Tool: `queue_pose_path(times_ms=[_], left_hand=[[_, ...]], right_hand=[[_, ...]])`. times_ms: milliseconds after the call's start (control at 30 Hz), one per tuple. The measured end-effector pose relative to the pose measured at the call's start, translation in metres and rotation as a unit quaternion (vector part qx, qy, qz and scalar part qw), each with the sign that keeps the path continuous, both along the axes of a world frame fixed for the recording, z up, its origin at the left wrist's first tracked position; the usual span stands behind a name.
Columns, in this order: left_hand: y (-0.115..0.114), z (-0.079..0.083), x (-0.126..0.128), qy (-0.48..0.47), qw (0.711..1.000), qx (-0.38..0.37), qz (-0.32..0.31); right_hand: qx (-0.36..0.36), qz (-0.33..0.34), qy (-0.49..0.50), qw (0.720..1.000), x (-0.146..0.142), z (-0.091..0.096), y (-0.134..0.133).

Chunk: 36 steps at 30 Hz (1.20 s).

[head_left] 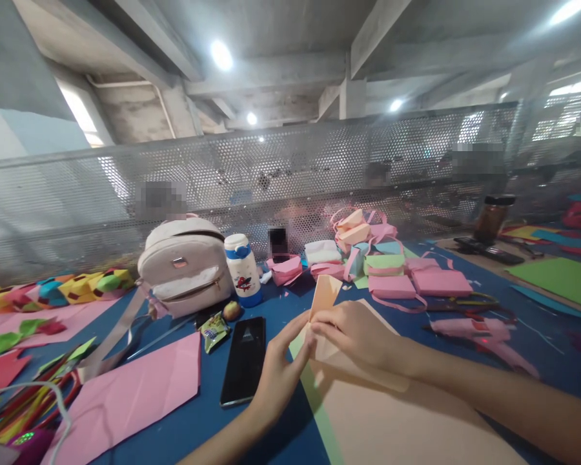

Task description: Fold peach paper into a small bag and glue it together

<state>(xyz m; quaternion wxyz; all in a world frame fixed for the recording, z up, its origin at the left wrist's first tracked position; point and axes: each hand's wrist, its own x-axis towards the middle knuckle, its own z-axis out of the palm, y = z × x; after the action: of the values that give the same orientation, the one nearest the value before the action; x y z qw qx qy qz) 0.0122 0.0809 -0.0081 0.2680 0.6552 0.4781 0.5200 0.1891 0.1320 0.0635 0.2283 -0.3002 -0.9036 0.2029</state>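
A folded piece of cream paper stands up between my two hands, above the sheets on the table. My left hand pinches its lower left side with thumb and fingers. From the right, my right hand presses its fingertips onto the same piece, close to the left fingertips. A narrow flap of the paper runs out beneath my right hand. Under both hands lies a large peach sheet, with the edge of a green sheet showing along its left side.
A black phone lies left of my left hand, near a snack packet. Behind stand a white bottle and a pale backpack. Small pink paper bags and a pink glue gun lie right. Pink paper lies left.
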Motion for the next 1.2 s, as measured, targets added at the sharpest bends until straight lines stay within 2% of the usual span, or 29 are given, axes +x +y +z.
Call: queue_pose_path(times_ms=[233,333,500,667,800,900,1033,1100,1133,1200], left_hand=[[0.002,0.008,-0.004,0.024,0.994,0.101,0.041],[0.002,0.015,-0.008,0.082,0.982,0.165,0.035],[0.006,0.025,-0.014,0.189,0.958,0.215,0.011],[0.013,0.028,-0.02,0.275,0.909,0.312,0.019],[0.012,0.032,-0.028,0.34,0.853,0.395,-0.031],[0.01,0.038,-0.033,0.377,0.823,0.418,-0.075],[0.011,0.041,-0.036,0.413,0.794,0.439,-0.075],[0.014,0.038,-0.034,0.409,0.791,0.451,-0.058],[0.015,0.035,-0.032,0.399,0.799,0.447,-0.048],[0.018,0.029,-0.028,0.363,0.838,0.407,-0.034]], right_hand=[[-0.08,0.053,0.06,0.994,-0.001,-0.01,0.001],[-0.115,0.079,0.078,0.987,0.001,-0.018,0.006],[-0.161,0.115,0.101,0.975,0.001,-0.028,0.01],[-0.216,0.113,0.121,0.962,-0.002,-0.026,0.009],[-0.281,0.129,0.119,0.944,-0.002,-0.03,0.011],[-0.36,0.139,0.111,0.916,-0.002,-0.035,0.012],[-0.417,0.137,0.122,0.89,-0.002,-0.035,0.011],[-0.43,0.137,0.125,0.884,-0.002,-0.033,0.009],[-0.431,0.138,0.126,0.883,-0.002,-0.033,0.009],[-0.422,0.14,0.128,0.887,-0.001,-0.031,0.008]])
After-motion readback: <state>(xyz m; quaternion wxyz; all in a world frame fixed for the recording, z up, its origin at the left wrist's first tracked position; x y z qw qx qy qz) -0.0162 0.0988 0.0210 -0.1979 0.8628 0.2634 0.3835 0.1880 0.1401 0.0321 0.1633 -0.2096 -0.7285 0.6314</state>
